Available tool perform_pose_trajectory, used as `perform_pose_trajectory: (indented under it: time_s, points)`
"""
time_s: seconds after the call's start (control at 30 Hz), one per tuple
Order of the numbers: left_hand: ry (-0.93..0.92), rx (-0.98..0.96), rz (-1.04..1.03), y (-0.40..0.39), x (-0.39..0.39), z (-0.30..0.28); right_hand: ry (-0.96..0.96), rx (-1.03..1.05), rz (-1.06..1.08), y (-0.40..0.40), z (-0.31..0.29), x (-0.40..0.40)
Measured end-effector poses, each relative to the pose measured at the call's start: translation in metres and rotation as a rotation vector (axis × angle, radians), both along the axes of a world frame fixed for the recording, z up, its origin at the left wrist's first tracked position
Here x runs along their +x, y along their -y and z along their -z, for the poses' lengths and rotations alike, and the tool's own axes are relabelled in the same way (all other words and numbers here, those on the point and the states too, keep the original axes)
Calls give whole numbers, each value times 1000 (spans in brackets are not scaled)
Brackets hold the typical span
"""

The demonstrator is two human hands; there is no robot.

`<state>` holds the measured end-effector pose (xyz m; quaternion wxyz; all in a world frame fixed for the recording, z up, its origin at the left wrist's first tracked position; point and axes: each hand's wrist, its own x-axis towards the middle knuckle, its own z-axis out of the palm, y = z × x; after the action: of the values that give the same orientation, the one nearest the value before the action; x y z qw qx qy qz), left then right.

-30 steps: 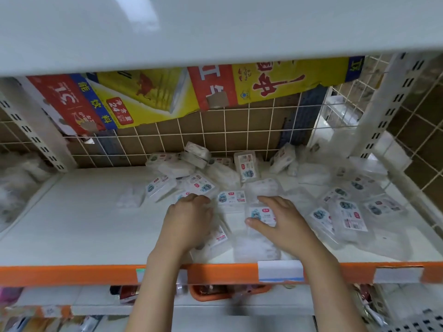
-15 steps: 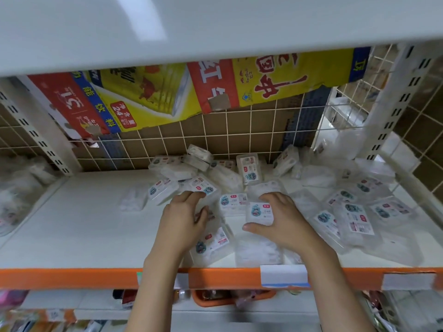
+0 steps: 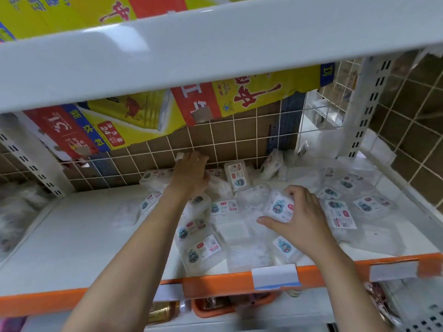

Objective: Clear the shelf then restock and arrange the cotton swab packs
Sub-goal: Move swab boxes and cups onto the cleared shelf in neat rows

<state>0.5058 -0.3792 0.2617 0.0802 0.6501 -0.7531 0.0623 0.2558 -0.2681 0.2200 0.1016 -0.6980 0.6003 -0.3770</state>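
Note:
Several clear cotton swab packs with white labels lie scattered over the middle and right of the white shelf (image 3: pixel 72 236). My right hand (image 3: pixel 302 221) grips one labelled pack (image 3: pixel 279 208), tilted up above the pile. My left hand (image 3: pixel 191 173) reaches to the back of the shelf, its fingers curled over a pack (image 3: pixel 180 156) against the wire grid. More packs lie under my left forearm, such as one near the front edge (image 3: pixel 203 251). A pack (image 3: pixel 237 173) stands upright at the back.
The upper shelf board (image 3: pixel 215 51) overhangs close above. A wire grid and a torn cardboard sheet (image 3: pixel 134 121) back the shelf; a slotted upright (image 3: pixel 364 99) stands on the right. The front edge is an orange rail (image 3: pixel 311 271) with a price tag. Bagged goods lie far left.
My left hand has left the front packs and reached to the back of the shelf. My right hand has lifted and tilted its pack. The camera moved closer and looks more upward.

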Motion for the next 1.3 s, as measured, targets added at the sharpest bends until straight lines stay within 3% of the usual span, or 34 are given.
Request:
perform_pose_trajectory:
  time_s: [0.13, 0.27, 0.5, 0.67, 0.97, 1.13, 1.3]
  points:
    - [92, -66, -63, 19, 3, -6, -3, 5, -1, 0, 6, -1]
    - [145, -6, -133, 28, 12, -6, 9, 2, -2, 0, 10, -2]
    - [-102, 149, -205, 31, 26, -2, 9, -3, -8, 2, 9, 0]
    - [-160, 25, -208, 20, 24, -10, 20, -35, -24, 9, 1, 11]
    - [-568, -269, -158, -72, 27, -9, 63, -10, -89, 11, -2, 47]
    - [-779, -302, -234, -138, 47, 18, 59, -22, -159, 6, -4, 82]
    - [-833, -312, -345, -170, 84, 33, 50, -7, -243, -7, -6, 129]
